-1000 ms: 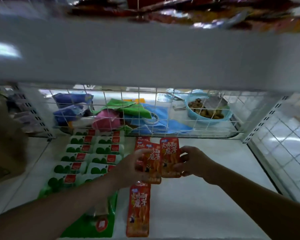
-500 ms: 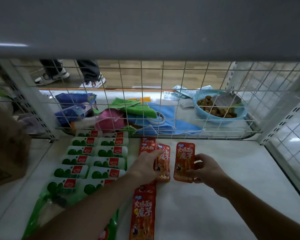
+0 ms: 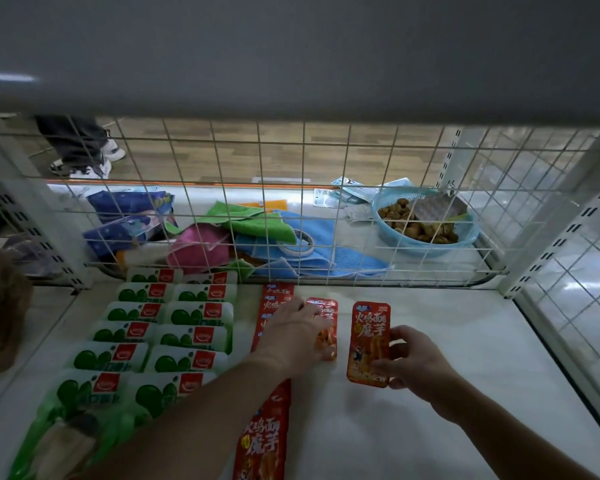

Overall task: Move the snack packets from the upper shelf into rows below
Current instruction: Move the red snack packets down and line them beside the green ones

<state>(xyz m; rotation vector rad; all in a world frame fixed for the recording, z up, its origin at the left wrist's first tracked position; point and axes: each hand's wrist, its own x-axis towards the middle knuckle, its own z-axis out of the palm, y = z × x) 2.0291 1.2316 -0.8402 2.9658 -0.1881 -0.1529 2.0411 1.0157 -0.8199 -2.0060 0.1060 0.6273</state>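
Fingers (image 3: 400, 336) of the right hand (image 3: 413, 363) are curled round the right edge of a red snack packet (image 3: 368, 341), with the thumb pressed on its near right corner. This packet lies flat on the white lower shelf (image 3: 447, 427), well apart from the others. Just to its left, the left hand (image 3: 291, 336) rests on a second red packet (image 3: 328, 327), fingers stretched out fairly straight over it; the thumb is hidden, so a grip cannot be told. Under that forearm, a column of red packets (image 3: 262, 441) runs from the near edge to the far wire mesh (image 3: 326, 202), overlapping one another. Left of the column, green and white packets (image 3: 187, 337) lie in two neat rows, near to far. At the far left edge sits a brown box (image 3: 0, 306).

Beyond the mesh lie folded cloths (image 3: 257, 223) in green, pink and blue, a roll of tape (image 3: 300, 242) on the blue one, and to the right a blue basket (image 3: 465, 237) of brown lumps. Farther off, another person's shoes (image 3: 87, 166) stand on a wooden floor. The grey upper shelf (image 3: 291, 46) spans the top.
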